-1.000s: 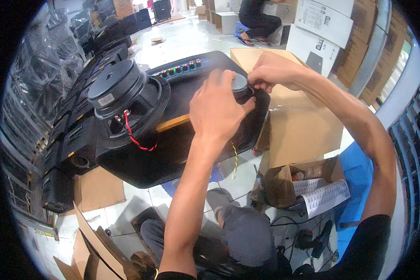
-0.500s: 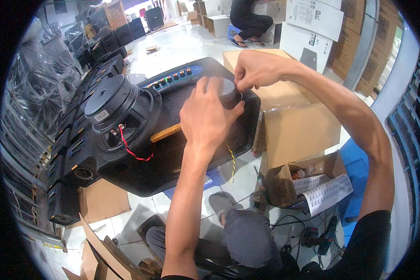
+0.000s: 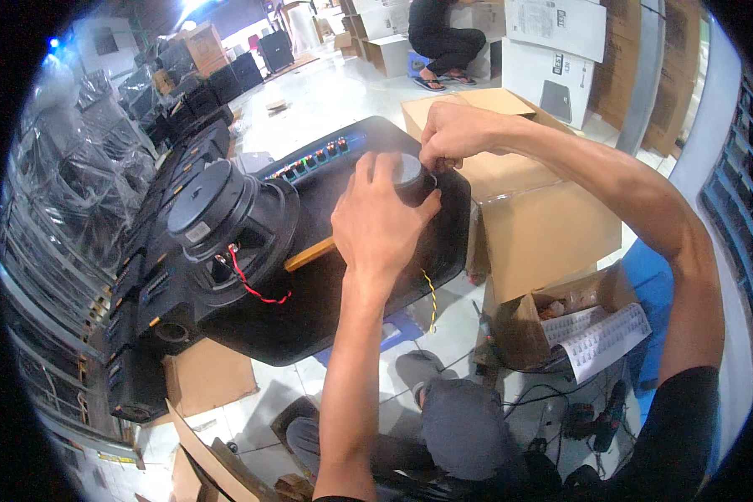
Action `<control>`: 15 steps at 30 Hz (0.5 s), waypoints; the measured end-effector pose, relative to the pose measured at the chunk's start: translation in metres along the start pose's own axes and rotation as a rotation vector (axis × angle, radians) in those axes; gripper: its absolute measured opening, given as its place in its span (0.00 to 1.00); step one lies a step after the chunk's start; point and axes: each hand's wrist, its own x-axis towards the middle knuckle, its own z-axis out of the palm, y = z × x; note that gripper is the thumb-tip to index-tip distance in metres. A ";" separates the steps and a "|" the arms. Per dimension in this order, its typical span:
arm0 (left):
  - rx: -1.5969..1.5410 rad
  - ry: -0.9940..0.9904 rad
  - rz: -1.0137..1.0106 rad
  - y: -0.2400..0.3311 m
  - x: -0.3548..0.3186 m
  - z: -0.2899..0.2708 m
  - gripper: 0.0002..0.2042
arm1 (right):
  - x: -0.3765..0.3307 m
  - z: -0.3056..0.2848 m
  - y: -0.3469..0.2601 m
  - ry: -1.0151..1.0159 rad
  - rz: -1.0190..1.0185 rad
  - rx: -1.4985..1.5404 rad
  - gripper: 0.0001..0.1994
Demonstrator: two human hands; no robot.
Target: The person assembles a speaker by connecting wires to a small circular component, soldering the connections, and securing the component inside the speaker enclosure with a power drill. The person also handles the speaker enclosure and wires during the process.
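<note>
View shifted slightly; both hands remain at the small driver (image 3: 409, 174).
Left hand (image 3: 378, 219) clamped over it, on the black panel (image 3: 314, 213); right hand (image 3: 453, 135) bunched at its edge, anything pinched hidden. Work there seems unfinished.

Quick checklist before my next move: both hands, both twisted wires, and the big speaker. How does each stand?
1. Left hand gripping the small round part: ok.
2. Right hand holding something: cannot tell, its grasp is hidden.
3. Large speaker resting on the black cabinet: ok.
4. Red-and-black wire reaching the large speaker's terminals: ok.
5. Yellow-and-black wire clear of the cabinet's edge: not ok, hangs over.
</note>
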 end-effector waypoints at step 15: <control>-0.004 -0.012 -0.009 0.004 0.000 -0.001 0.28 | -0.012 0.021 -0.002 0.179 0.114 0.106 0.15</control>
